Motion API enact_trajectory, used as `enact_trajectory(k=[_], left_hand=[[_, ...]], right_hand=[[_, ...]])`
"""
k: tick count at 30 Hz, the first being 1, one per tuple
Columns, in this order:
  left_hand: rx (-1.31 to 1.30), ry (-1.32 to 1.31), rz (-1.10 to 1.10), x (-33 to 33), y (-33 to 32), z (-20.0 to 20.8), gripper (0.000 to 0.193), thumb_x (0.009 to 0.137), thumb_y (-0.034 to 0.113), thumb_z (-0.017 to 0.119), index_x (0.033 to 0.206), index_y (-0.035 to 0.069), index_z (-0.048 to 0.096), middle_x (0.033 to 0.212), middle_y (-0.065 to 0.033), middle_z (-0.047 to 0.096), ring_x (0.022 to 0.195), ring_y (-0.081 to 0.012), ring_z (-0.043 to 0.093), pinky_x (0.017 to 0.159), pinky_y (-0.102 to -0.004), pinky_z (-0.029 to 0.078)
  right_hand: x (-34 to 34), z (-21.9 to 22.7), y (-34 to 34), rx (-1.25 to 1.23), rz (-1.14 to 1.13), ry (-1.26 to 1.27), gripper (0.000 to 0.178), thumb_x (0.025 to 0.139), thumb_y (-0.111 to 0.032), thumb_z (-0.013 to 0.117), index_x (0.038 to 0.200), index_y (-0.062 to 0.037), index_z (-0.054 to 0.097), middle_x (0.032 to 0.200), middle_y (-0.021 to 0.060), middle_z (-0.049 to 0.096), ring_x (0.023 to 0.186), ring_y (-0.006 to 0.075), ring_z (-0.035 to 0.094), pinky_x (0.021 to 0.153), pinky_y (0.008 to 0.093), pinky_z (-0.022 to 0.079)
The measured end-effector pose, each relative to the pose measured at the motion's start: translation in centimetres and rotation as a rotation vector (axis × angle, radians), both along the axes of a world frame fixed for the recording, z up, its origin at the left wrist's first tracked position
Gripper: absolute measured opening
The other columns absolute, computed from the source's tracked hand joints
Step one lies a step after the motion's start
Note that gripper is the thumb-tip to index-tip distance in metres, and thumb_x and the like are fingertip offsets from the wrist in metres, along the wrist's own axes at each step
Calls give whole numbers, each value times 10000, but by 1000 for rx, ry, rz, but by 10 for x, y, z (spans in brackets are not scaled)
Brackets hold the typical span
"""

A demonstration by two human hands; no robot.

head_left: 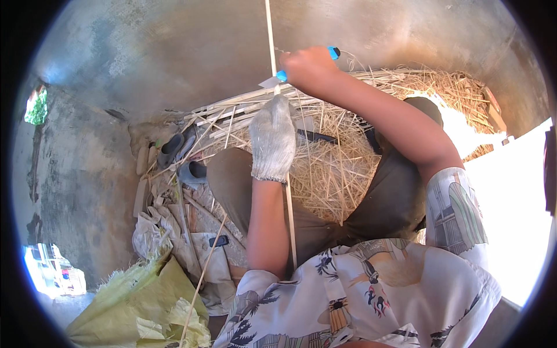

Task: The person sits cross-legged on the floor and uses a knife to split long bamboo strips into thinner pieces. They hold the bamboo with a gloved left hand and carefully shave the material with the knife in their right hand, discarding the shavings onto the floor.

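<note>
My left hand point(271, 136), in a pale knitted glove, is closed around a long thin bamboo-like strip point(269, 35). The strip runs upward past the hand, and its lower part lies along my left forearm toward my lap. Bare, my right hand point(310, 68) grips a knife by its blue handle point(334, 53). The knife's short blade point(268, 83) points left, across the strip just above the gloved fingers. Below, between my legs, a second knife with a dark handle point(317, 137) lies on the shavings.
Pale shavings point(331, 180) cover the floor between and beyond my legs. Long strips point(214, 110) lie along the far wall. At left are grey shoes point(192, 172), a small black device point(219, 240) on cloth, and a yellow-green sack point(139, 298). Concrete walls point(81, 174) stand close by.
</note>
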State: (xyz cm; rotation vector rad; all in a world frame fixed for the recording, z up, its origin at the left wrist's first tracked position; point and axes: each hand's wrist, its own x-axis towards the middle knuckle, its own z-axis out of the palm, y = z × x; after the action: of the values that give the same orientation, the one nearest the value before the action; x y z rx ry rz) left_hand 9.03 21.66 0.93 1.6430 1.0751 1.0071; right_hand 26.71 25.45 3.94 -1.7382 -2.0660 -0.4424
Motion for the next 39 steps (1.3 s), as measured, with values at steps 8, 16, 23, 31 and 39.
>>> enact_trajectory(k=[8,16,23,31,39], left_hand=[[-381,-177,-67,0,-57,31,354,1040,364,526,853,71,597,532,42,425,395,-75,387,363,-267,294],[-231,65,-130,-12,-97,-7,333,1051,310,532,861,54,627,623,38,484,579,-58,446,507,-258,350],[48,98,-474,-13,-130,-14,338,1058,296,506,838,53,592,569,42,440,479,-66,406,427,-271,316],[-439,-159,-356,-1,-96,10,350,1027,366,551,885,63,653,594,48,474,448,-52,388,404,-245,284],[-401,-200,-318,21,-68,30,281,1031,292,557,951,44,663,585,61,425,477,-42,407,425,-230,305]], right_hand=[[27,23,8,73,-188,37,119,793,-152,652,779,-89,753,745,126,727,703,327,727,574,442,548],[94,29,18,106,-427,168,127,789,-113,633,788,-68,752,798,175,729,750,361,731,615,454,558],[227,-3,29,322,-706,393,221,884,-183,607,851,21,687,761,176,678,707,315,681,638,418,521],[157,55,0,-64,117,1882,446,1026,-445,489,933,-15,561,582,-33,316,487,133,327,454,334,269],[141,59,-10,26,368,1826,172,903,-214,729,911,-54,666,530,-46,452,450,91,446,445,268,359]])
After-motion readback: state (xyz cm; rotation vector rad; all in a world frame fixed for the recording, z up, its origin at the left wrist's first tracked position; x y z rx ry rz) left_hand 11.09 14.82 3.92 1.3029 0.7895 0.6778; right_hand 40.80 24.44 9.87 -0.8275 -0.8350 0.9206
